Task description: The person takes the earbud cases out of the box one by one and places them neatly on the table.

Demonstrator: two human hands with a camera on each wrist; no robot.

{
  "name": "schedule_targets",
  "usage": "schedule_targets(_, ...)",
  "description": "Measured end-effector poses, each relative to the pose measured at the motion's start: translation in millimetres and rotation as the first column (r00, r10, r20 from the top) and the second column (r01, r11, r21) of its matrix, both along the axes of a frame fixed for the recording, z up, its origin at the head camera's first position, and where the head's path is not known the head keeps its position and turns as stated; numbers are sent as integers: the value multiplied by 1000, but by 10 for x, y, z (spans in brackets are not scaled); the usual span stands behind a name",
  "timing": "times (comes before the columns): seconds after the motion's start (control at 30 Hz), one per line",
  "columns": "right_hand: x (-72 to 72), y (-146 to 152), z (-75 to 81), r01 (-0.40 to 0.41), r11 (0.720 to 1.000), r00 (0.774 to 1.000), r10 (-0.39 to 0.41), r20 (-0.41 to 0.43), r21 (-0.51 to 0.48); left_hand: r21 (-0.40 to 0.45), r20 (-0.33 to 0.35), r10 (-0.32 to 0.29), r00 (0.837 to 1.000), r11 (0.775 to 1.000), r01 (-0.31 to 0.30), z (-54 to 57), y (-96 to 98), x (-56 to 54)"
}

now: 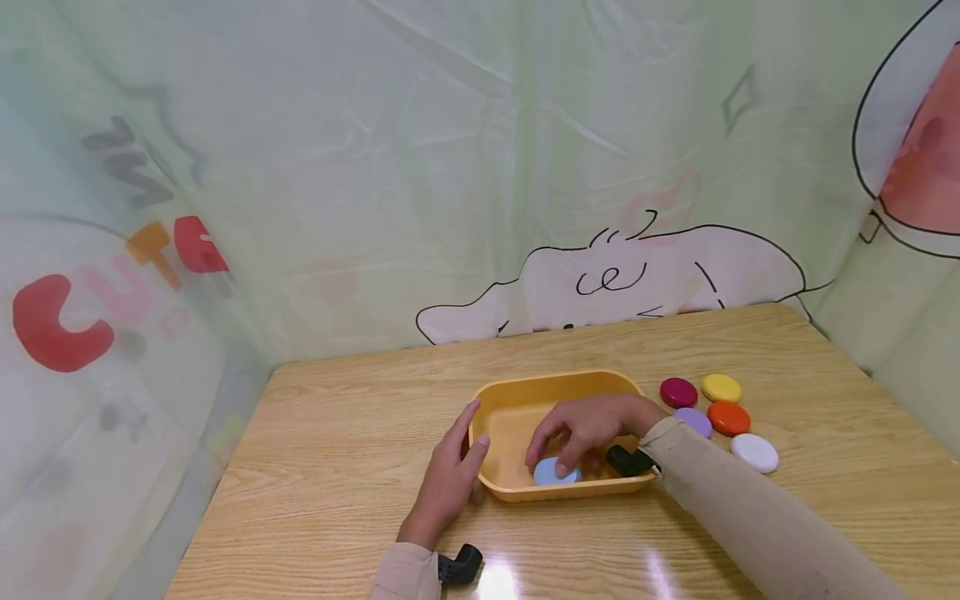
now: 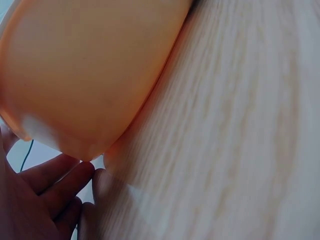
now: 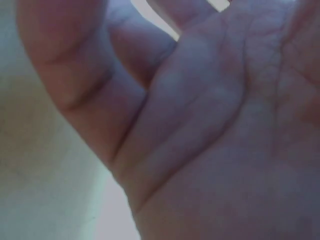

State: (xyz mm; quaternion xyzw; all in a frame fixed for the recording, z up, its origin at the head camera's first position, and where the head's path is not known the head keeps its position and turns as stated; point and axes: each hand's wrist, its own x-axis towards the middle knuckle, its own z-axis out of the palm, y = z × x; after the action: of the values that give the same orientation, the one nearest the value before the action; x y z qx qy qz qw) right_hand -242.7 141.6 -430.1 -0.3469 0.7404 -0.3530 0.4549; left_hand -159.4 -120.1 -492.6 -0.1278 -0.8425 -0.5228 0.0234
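A shallow yellow-orange tray (image 1: pixel 495 492) stands on the wooden table. My left hand (image 1: pixel 448 479) is at its left end, thumb over the rim and fingers along the outer wall. In the left wrist view the fingertips of the left hand (image 2: pixel 60 195) meet the wall of the tray (image 2: pixel 90 75) low down. My right hand (image 1: pixel 588 425) reaches inside the tray and pinches a light blue round disc (image 1: pixel 551 473) near the front wall, thumb on its top. In the right wrist view the palm of the right hand (image 3: pixel 200 125) fills most of the picture, and the disc is hidden.
Right of the tray lie several similar discs: magenta (image 1: pixel 678 392), yellow (image 1: pixel 722 387), orange-red (image 1: pixel 729 418), purple (image 1: pixel 694 422) and white (image 1: pixel 754 453). My right forearm (image 1: pixel 750 517) passes close by them. A printed curtain (image 1: pixel 375 208) hangs behind the wooden table (image 1: pixel 322 467).
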Motion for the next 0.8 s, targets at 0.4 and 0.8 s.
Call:
schedule_targets(0.4, -25, 55, 77, 5, 996, 996, -14, -93, -94, 8, 13, 1, 1000, 1000, -1, -9, 1, 11)
schedule_targets(0.8, 116, 268, 279, 323, 913, 890, -382, -248, -248, 21, 6, -2, 1000, 1000, 2, 31, 4, 10)
